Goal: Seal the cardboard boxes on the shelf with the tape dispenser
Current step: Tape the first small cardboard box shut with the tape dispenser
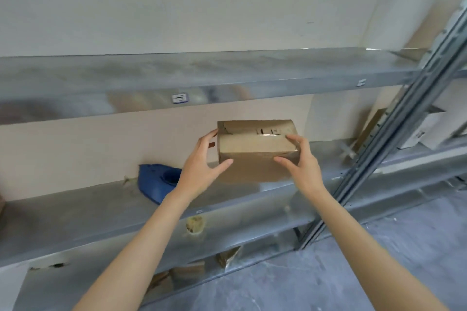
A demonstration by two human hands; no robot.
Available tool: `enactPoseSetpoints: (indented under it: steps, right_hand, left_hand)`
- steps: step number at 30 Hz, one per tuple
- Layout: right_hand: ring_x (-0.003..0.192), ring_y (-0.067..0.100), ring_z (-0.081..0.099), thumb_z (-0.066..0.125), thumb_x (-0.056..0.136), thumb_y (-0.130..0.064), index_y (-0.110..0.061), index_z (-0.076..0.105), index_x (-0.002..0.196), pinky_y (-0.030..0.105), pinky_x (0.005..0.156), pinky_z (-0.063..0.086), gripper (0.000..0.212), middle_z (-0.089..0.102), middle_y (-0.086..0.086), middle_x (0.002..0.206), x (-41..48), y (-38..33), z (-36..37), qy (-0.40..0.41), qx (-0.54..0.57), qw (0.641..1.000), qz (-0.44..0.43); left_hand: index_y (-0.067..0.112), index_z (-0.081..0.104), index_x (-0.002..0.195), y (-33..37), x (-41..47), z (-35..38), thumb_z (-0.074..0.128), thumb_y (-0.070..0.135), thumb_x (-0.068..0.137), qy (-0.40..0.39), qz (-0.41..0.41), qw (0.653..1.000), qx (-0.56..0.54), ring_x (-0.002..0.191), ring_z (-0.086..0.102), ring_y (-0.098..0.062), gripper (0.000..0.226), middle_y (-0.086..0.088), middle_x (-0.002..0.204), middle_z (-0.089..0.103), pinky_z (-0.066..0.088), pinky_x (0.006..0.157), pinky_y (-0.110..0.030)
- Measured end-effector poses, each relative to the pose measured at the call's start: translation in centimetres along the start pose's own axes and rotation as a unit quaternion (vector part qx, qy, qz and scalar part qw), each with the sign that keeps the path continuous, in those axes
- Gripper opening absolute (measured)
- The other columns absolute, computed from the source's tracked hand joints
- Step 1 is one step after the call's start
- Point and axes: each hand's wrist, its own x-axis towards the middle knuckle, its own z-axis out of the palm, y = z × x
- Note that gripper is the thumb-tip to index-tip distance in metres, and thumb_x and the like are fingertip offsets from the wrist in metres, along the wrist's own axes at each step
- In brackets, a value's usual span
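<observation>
The cardboard box sits toward the back of the middle metal shelf, close to the wall, and the person has both hands on it. The left hand clasps its nine o'clock end, fingers curled over the far edge and thumb pressed on the front face. The right hand wraps the three o'clock front corner, fingers on top and thumb on the front. Whether the box is lifted or resting on the metal I cannot tell. It looks small and light, but the board is soft and creased, with worn flaps, so I'd judge that a hard squeeze would buckle it. The corners and end walls are the stiff places to hold, not the top seam. The blue tape dispenser lies untouched on the same shelf at the box's eight o'clock, within easy reach of the left hand.
</observation>
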Motion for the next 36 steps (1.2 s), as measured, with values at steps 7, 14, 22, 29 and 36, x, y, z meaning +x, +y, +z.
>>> enactPoseSetpoints:
  steps: [7,14,22,29,36]
  right_hand:
    - [0.123,0.017,0.051,0.074,0.087,-0.030,-0.030,0.043,0.136,0.046,0.099,0.045,0.058,0.048,-0.022,0.131,2.7,8.5,-7.6,0.012,-0.033,0.998,0.061]
    - [0.118,0.003,0.043,0.075,0.086,-0.030,-0.032,0.044,0.132,0.044,0.107,0.040,0.056,0.045,-0.024,0.133,8.5,16.6,-12.4,-0.020,-0.044,0.994,0.103]
    - [0.116,-0.014,0.045,0.075,0.086,-0.023,-0.026,0.042,0.134,0.035,0.106,0.037,0.058,0.046,-0.019,0.137,14.5,22.2,-15.0,-0.032,-0.031,0.993,0.112]
    - [0.091,-0.023,0.054,0.074,0.087,-0.015,-0.023,0.041,0.136,0.030,0.094,0.043,0.060,0.052,-0.017,0.124,17.9,25.5,-16.0,-0.071,-0.022,0.989,0.130]
    - [0.096,-0.025,0.051,0.073,0.088,-0.010,-0.019,0.042,0.139,0.005,0.087,0.042,0.060,0.048,-0.008,0.135,19.9,27.6,-16.4,-0.086,-0.017,0.992,0.096]
  left_hand:
    - [0.026,0.030,0.154,1.6,3.0,6.7,0.064,0.053,0.090,-0.057,0.030,0.985,0.160,0.140,0.040,-0.015,0.077,0.007,0.157,0.036,0.035,0.114,-0.040]
    - [0.030,0.028,0.154,0.8,8.4,12.2,0.061,0.056,0.091,-0.089,-0.015,0.977,0.194,0.138,0.040,-0.019,0.076,0.008,0.158,0.035,0.034,0.113,-0.041]
    - [0.031,0.024,0.156,0.0,14.6,18.4,0.035,0.073,0.085,-0.129,-0.013,0.958,0.255,0.146,0.027,-0.014,0.083,0.011,0.162,0.025,0.021,0.116,-0.035]
    - [0.028,0.027,0.155,-0.6,17.1,21.9,0.021,0.073,0.079,-0.122,-0.025,0.950,0.285,0.146,0.027,-0.015,0.089,0.009,0.160,0.030,0.020,0.115,-0.033]
    - [0.028,0.029,0.154,0.8,17.2,24.2,0.031,0.069,0.084,-0.088,-0.077,0.947,0.299,0.148,0.023,-0.014,0.081,0.010,0.160,0.029,0.017,0.116,-0.032]
